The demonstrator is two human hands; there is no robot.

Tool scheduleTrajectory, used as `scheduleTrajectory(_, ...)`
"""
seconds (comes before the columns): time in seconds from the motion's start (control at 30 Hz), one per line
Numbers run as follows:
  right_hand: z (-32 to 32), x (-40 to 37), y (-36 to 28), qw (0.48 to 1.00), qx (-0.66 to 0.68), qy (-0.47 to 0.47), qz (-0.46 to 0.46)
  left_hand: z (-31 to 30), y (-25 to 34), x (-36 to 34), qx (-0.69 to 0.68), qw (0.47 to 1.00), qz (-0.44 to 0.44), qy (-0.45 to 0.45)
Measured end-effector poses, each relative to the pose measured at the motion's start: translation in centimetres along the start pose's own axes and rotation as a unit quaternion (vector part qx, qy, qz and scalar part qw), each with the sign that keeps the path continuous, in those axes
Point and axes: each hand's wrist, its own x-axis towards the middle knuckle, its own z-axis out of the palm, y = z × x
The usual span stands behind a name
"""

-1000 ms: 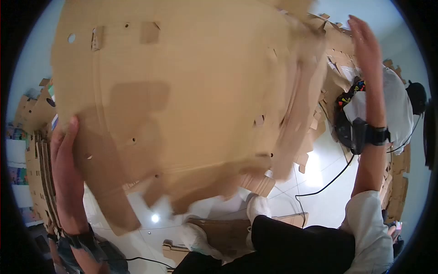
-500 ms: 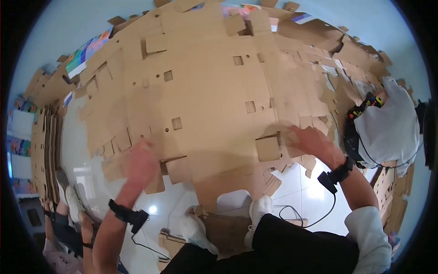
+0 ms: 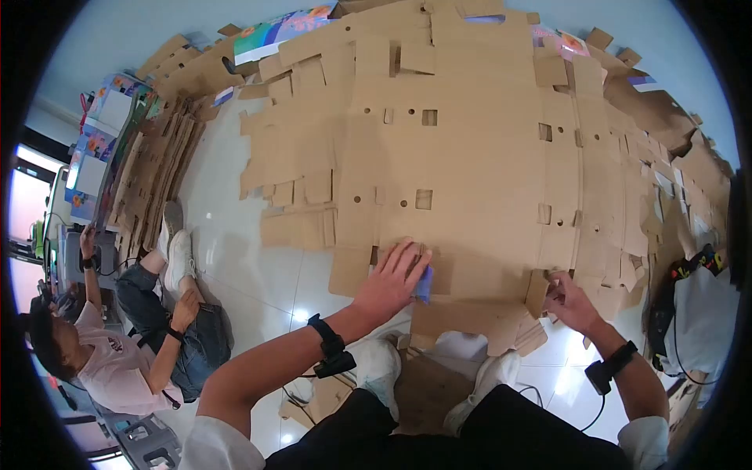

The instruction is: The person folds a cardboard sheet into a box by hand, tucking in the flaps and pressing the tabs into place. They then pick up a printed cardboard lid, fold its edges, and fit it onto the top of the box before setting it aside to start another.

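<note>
A large flattened cardboard box [image 3: 486, 180] lies on the floor in front of me, with square cut-outs and small round holes. My left hand [image 3: 392, 280] rests on its near left part, fingers spread, beside a folded flap with a blue printed face [image 3: 424, 285]. At the near right, my right hand [image 3: 573, 304] has curled fingers at a small raised cardboard flap [image 3: 537, 293]. The thumb side is against the flap; part of the fingertips is hidden. Both wrists wear black straps with small devices.
Stacked cardboard sheets [image 3: 160, 168] lean at the left. A person [image 3: 129, 352] sits on the floor there. A white cloth-covered object [image 3: 709, 313] stands at the right. More cardboard [image 3: 658, 102] lies along the back wall. My shoes [image 3: 380, 372] stand near the front edge.
My view has turned left, bringing more of the seated person into sight. My left hand, blurred before, now lies on the cardboard; a blue flap face shows beside it. My right hand has moved to the right flap.
</note>
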Motion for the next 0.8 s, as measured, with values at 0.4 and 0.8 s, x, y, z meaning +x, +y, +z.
scheduleTrajectory(0.4,3.7,-0.6,-5.2,0.968,0.148,-0.164,0.122,-2.1,-4.9,-3.3,-0.002,0.987,0.08,-0.139)
scheduleTrajectory(0.8,-4.2,-6.0,1.0,0.841,-0.535,-0.026,-0.079,0.9,-6.0,-7.5,-0.128,0.992,-0.01,0.014)
